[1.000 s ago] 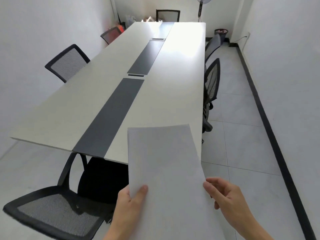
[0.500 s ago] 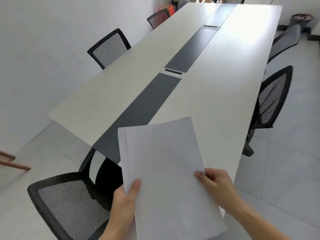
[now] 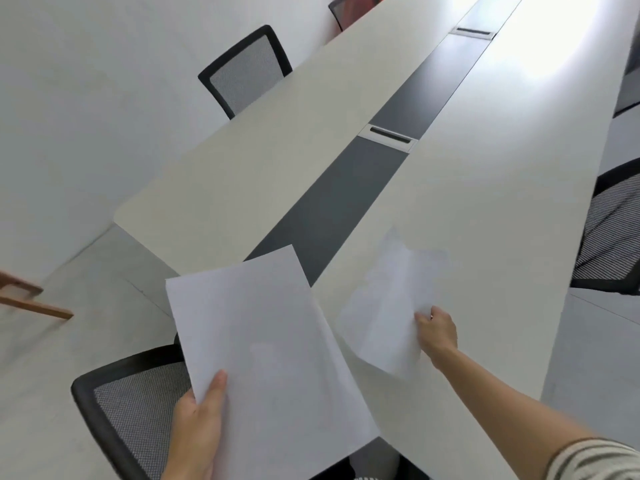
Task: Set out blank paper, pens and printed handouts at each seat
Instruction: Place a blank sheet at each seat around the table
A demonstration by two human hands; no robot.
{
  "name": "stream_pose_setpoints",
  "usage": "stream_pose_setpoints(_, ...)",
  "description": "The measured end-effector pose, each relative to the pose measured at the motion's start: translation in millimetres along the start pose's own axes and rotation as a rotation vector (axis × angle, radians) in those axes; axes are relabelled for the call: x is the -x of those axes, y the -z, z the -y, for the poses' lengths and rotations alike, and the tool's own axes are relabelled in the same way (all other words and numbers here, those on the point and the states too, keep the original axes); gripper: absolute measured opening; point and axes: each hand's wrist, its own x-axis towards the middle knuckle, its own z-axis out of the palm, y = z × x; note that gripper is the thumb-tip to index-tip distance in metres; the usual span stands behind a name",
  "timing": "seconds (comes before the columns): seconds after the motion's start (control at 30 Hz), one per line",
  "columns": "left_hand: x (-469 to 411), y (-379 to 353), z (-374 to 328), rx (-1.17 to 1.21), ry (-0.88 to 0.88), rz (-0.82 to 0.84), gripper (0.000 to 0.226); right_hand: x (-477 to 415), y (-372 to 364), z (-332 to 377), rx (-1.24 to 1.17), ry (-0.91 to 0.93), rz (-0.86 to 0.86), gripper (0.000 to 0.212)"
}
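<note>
My left hand (image 3: pixel 199 424) grips a stack of blank white paper (image 3: pixel 266 358) by its lower left corner, held over the near end of the long white table (image 3: pixel 485 209). My right hand (image 3: pixel 437 334) pinches a single blurred white sheet (image 3: pixel 388 306) by its right edge, just above the table's right half. The two lots of paper are apart. No pens or printed handouts show.
A dark grey strip (image 3: pixel 332 209) with cable slots runs down the table's middle. Black mesh chairs stand at the near end (image 3: pixel 128 403), the left side (image 3: pixel 246 69) and the right side (image 3: pixel 613 230). A brown wooden piece (image 3: pixel 31 299) lies at the far left.
My right hand has pulled one sheet off the stack and carried it right, over the table. The view has swung left and closer to the table.
</note>
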Motion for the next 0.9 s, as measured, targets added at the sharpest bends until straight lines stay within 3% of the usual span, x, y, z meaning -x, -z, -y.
stream_pose_setpoints(0.17,-40,8,-4,-0.018,0.016,0.069,0.010,2,-34,-8,0.101,-0.117,-0.009,0.016)
stream_pose_setpoints(0.47,-64,-26,-26,-0.147,0.005,0.335,0.012,13,-1,-17,0.187,-0.172,-0.034,0.038)
stream_pose_setpoints(0.57,-52,-50,-32,-0.185,-0.018,0.444,0.014,35,30,-19,0.087,-0.127,-0.057,0.030)
stream_pose_setpoints(0.7,-19,-86,-36,-0.215,-0.092,0.591,0.015,84,77,-19,-0.220,-0.036,-0.009,0.013)
stream_pose_setpoints(0.9,58,-140,-29,-0.299,-0.142,0.800,0.016,163,152,-50,-0.530,0.078,-0.035,0.026)
